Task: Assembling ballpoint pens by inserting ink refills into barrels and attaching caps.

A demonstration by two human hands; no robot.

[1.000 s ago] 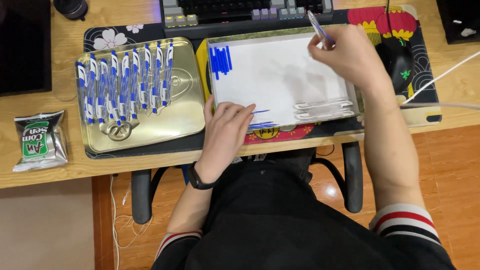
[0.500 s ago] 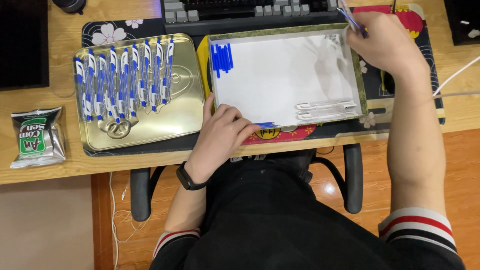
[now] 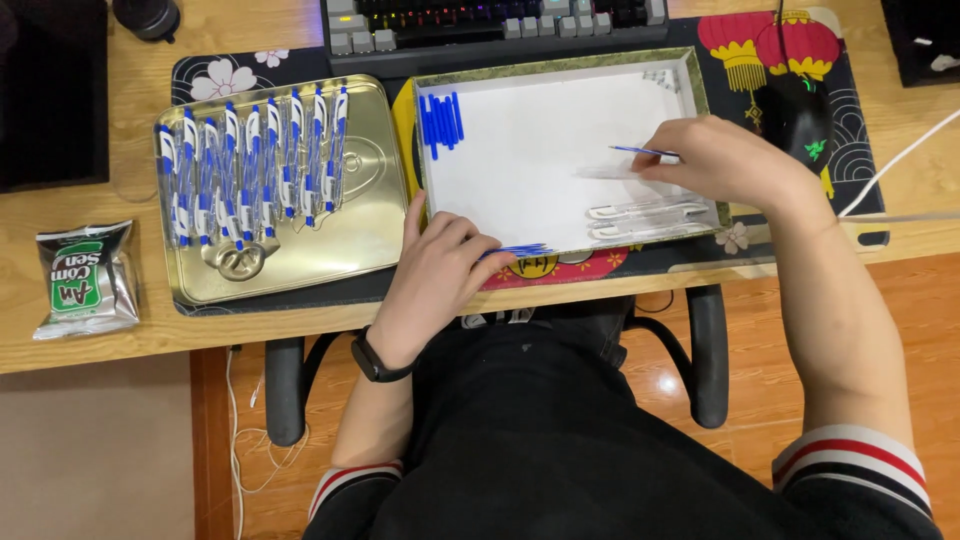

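A shallow white-lined tray point(image 3: 690, 90) lies on the desk mat in front of me. My right hand point(image 3: 725, 165) hovers over its right side, pinching a thin blue pen refill point(image 3: 640, 151). Just below it lie two clear pen barrels point(image 3: 645, 218). My left hand point(image 3: 435, 275) rests on the tray's near left edge, fingers closed on a bundle of blue refills point(image 3: 520, 250). Several blue pen caps point(image 3: 440, 122) sit in the tray's far left corner. To the left, a gold metal tray point(image 3: 370, 230) holds a row of several assembled blue-and-white pens point(image 3: 250, 165).
A keyboard point(image 3: 500, 20) lies behind the trays, and a black mouse point(image 3: 795, 115) sits at the right on the patterned desk mat point(image 3: 860, 160). A green snack packet point(image 3: 85, 278) lies at the desk's left. A white cable point(image 3: 900, 155) runs off right. The chair arms show below the desk edge.
My right hand came down from the tray's far right corner to its middle right, now holding a refill over the white surface. My left hand stayed on the near edge.
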